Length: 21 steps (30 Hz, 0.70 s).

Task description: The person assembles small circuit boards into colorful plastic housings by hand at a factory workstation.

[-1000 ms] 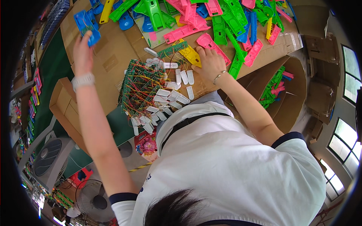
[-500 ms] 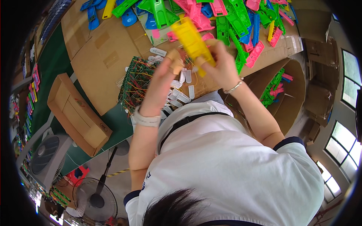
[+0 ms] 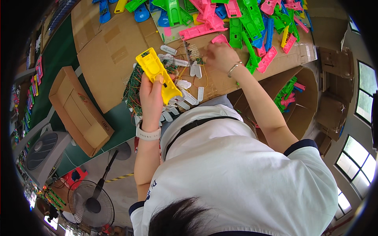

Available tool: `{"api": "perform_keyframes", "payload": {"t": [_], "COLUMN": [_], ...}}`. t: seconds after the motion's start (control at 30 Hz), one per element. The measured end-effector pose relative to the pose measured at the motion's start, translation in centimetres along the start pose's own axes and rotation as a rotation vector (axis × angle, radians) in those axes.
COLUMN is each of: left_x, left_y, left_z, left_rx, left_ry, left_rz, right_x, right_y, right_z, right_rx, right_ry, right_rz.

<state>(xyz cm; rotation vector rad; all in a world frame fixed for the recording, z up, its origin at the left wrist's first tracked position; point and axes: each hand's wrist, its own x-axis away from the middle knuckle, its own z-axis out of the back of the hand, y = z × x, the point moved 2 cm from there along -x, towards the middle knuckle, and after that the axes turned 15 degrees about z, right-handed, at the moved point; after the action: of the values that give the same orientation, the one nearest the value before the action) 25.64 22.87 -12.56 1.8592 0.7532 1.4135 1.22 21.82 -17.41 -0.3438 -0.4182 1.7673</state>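
My left hand (image 3: 151, 98) is closed around a yellow plastic shell (image 3: 157, 72), a long hollow moulding with its open inside facing up. Beneath and beside it lie green circuit boards (image 3: 132, 92) with red and yellow wires, and several small white plastic pieces (image 3: 188, 97). My right hand (image 3: 223, 58) is on the cardboard near a pink piece (image 3: 220, 39), its fingers curled together; whatever they hold is hidden. Just left of those fingers is a small block of thin upright metallic-looking pieces (image 3: 192, 53), too small to name.
Pink, green and blue plastic shells (image 3: 248, 19) are heaped along the far side of the cardboard-covered table (image 3: 106, 59). An open shallow carton (image 3: 80, 112) lies at left. A big cardboard box (image 3: 307, 94) with more shells stands at right. Fans (image 3: 92, 204) are at lower left.
The yellow shell has passed from between both hands into my left hand, moving left and nearer. My right hand has let go of it and come down on the cardboard.
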Motion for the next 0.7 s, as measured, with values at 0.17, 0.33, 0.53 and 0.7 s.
{"api": "perform_keyframes", "payload": {"t": [0.17,0.33,0.53,0.7], "left_x": [2.0,1.8,1.7,1.8], "left_y": [2.0,3.3,5.4,5.2], "left_z": [1.0,-0.3,-4.6,-5.2], "left_rx": [0.126,0.076,-0.023,-0.094], "left_ry": [0.079,-0.050,-0.198,-0.197], "left_rz": [-0.056,0.012,-0.106,-0.226], "right_x": [2.1,2.7,1.9,1.4], "right_y": [0.3,-2.7,-8.5,-9.3], "right_z": [-0.5,7.4,12.3,11.6], "right_rx": [0.165,0.202,-0.040,-0.251], "right_ry": [0.013,0.223,0.226,0.235], "right_rz": [0.025,0.232,0.499,0.510]}}
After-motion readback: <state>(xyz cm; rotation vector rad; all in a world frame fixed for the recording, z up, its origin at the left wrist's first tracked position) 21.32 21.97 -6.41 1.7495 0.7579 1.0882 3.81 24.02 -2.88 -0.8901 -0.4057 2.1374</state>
